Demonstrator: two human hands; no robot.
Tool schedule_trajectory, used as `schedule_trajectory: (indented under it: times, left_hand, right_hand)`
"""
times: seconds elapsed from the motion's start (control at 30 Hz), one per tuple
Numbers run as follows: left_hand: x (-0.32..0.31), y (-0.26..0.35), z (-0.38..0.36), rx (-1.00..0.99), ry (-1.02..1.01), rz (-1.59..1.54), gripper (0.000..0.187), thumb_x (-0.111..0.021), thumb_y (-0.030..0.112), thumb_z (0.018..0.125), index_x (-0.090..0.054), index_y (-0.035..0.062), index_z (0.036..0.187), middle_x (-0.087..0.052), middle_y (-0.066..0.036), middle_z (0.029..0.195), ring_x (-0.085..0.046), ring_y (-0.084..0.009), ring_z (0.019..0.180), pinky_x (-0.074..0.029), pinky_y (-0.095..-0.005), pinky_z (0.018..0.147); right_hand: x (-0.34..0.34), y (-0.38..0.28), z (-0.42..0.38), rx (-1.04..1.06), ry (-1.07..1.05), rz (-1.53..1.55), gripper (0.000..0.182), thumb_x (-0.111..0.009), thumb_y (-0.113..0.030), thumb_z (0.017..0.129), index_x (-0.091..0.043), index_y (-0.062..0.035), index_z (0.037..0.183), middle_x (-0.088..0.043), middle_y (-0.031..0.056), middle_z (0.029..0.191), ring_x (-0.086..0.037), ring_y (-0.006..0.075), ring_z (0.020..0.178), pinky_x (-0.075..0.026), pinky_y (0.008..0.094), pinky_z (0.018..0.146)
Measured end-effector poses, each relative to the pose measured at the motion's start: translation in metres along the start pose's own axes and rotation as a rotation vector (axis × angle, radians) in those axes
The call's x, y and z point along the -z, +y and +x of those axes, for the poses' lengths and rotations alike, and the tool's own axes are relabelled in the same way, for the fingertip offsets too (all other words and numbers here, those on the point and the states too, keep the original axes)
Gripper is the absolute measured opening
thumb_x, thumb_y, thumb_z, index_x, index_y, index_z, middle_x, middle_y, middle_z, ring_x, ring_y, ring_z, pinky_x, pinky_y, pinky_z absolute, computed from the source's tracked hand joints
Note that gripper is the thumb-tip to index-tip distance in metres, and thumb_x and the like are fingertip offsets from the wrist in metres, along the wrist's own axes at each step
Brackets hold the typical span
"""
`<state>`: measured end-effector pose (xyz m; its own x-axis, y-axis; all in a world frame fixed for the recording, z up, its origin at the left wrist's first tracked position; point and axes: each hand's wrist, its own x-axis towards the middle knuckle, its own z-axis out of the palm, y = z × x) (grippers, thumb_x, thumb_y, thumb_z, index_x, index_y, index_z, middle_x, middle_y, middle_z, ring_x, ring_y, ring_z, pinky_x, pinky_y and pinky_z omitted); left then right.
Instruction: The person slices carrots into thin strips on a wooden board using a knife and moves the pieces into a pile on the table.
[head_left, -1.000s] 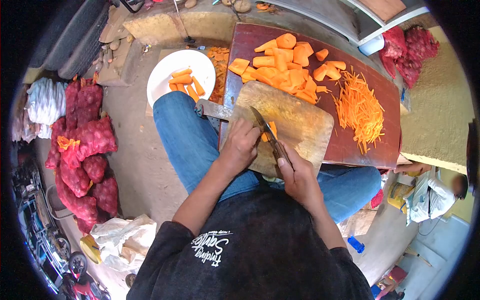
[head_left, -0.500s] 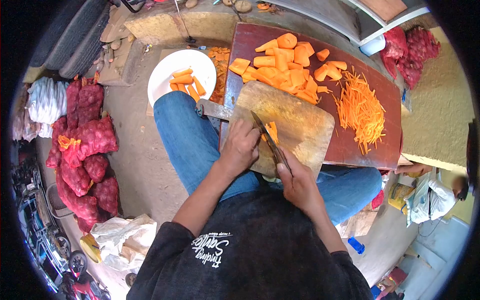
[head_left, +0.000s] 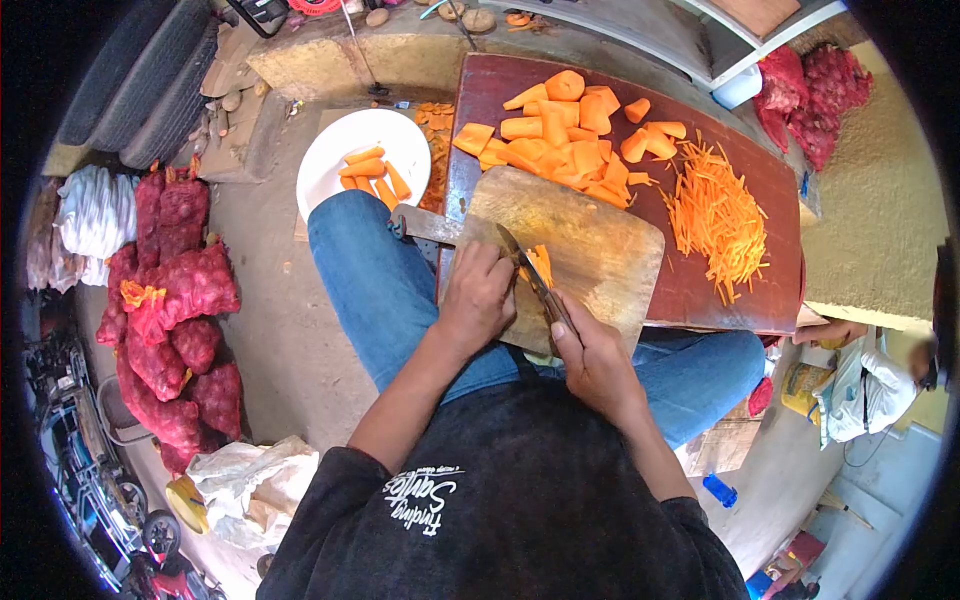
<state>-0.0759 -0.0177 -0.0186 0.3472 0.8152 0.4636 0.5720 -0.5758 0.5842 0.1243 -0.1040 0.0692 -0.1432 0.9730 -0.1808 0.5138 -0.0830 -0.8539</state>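
Observation:
My right hand (head_left: 600,360) grips the handle of a dark-bladed knife (head_left: 530,272), its blade slanting across the wooden chopping board (head_left: 600,245). Close beside the blade, my left hand (head_left: 480,295) is closed with curled fingers on the board. A bit of orange carrot shows between its fingertips and the knife; the rest is hidden under the fingers. Thin carrot slices (head_left: 541,264) lie on the blade's other side. Beyond the board are peeled carrot chunks (head_left: 570,150), and to the right lies a heap of carrot strips (head_left: 715,220).
A dark red table (head_left: 690,310) supports the board. From under its left edge sticks a flat metal blade (head_left: 428,224). A white plate (head_left: 325,140) with carrot pieces stands left, beyond my knee. Red net sacks (head_left: 190,280) line the floor at left. Another person's arm (head_left: 835,330) shows at right.
The knife has shifted very slightly at the carrot, and both hands keep nearly the same place. The whole view has tilted a little.

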Motion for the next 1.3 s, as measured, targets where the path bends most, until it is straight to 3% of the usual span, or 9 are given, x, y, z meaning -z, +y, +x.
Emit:
schedule_trajectory:
  times: [0.07,0.23,0.37,0.53,0.87,0.97,1.07,1.3]
  left_hand:
    - [0.001,0.002,-0.001,0.004,-0.007,0.009,0.019,-0.073,-0.005,0.072,-0.065,-0.0006,0.088,-0.056,-0.019,0.095,-0.058,-0.042,0.095,-0.049,-0.0523,0.085]
    - [0.0,0.0,0.002,-0.008,0.038,-0.014,0.02,-0.078,-0.006,0.073,-0.065,-0.0003,0.087,-0.056,-0.018,0.09,-0.059,-0.041,0.089,-0.049,-0.0513,0.077]
    - [-0.002,0.0,0.001,-0.013,0.059,-0.012,0.02,-0.078,-0.005,0.073,-0.064,0.0003,0.086,-0.056,-0.017,0.09,-0.06,-0.0405,0.089,-0.048,-0.051,0.077]
    - [-0.001,0.003,0.001,0.014,0.008,0.024,0.016,-0.074,-0.006,0.075,-0.063,-0.0015,0.086,-0.055,-0.021,0.093,-0.058,-0.0436,0.093,-0.049,-0.0529,0.084]
    - [-0.001,0.005,0.001,0.025,0.039,0.023,0.016,-0.074,-0.005,0.076,-0.062,-0.0009,0.085,-0.056,-0.02,0.093,-0.058,-0.0431,0.091,-0.049,-0.053,0.083]
    - [0.001,0.006,0.002,0.032,0.032,0.031,0.016,-0.075,-0.004,0.076,-0.063,-0.0008,0.085,-0.055,-0.02,0.093,-0.058,-0.0428,0.091,-0.049,-0.0531,0.082]
    - [0.001,0.006,0.0,0.024,0.037,0.031,0.017,-0.078,-0.003,0.077,-0.063,0.0001,0.085,-0.055,-0.018,0.092,-0.058,-0.0415,0.09,-0.048,-0.052,0.081]
    - [-0.002,0.002,0.001,0.022,0.073,0.026,0.02,-0.082,0.001,0.081,-0.063,0.0015,0.084,-0.055,-0.016,0.09,-0.059,-0.0393,0.088,-0.047,-0.0497,0.077]
  right_hand:
    - [0.004,-0.008,0.009,-0.073,-0.037,-0.006,0.044,-0.062,-0.013,0.11,-0.058,-0.0029,0.153,-0.073,0.0332,0.118,-0.073,0.053,0.11,-0.059,0.0537,0.092]
    - [0.006,0.002,0.007,0.037,0.04,0.024,0.045,-0.061,-0.013,0.11,-0.057,-0.003,0.153,-0.073,0.0338,0.114,-0.073,0.0536,0.109,-0.058,0.0541,0.092]
    - [0.012,-0.008,-0.002,-0.049,-0.019,0.046,0.045,-0.061,-0.014,0.11,-0.057,-0.0031,0.154,-0.074,0.034,0.114,-0.073,0.0533,0.109,-0.058,0.0536,0.092]
    - [0.006,-0.003,0.002,-0.032,-0.047,-0.013,0.046,-0.061,-0.014,0.111,-0.056,-0.0037,0.155,-0.075,0.0324,0.115,-0.074,0.0521,0.11,-0.058,0.0524,0.093]
    - [0.011,-0.001,-0.003,-0.033,-0.047,0.045,0.048,-0.06,-0.016,0.111,-0.055,-0.0041,0.158,-0.075,0.0322,0.118,-0.073,0.0523,0.113,-0.058,0.0526,0.096]
    - [0.005,0.004,-0.003,0.026,0.003,-0.001,0.045,-0.062,-0.012,0.111,-0.059,0.0006,0.154,-0.076,0.0271,0.116,-0.076,0.0383,0.105,-0.057,0.0418,0.095]
    - [0.006,-0.004,0.004,-0.014,-0.072,-0.046,0.049,-0.061,-0.016,0.111,-0.054,-0.0018,0.157,-0.073,0.0348,0.116,-0.073,0.0532,0.109,-0.058,0.0557,0.094]
    - [0.003,0.007,0.001,0.054,0.032,0.051,0.046,-0.062,-0.016,0.11,-0.056,-0.0029,0.153,-0.074,0.0348,0.113,-0.072,0.0551,0.108,-0.058,0.0562,0.092]
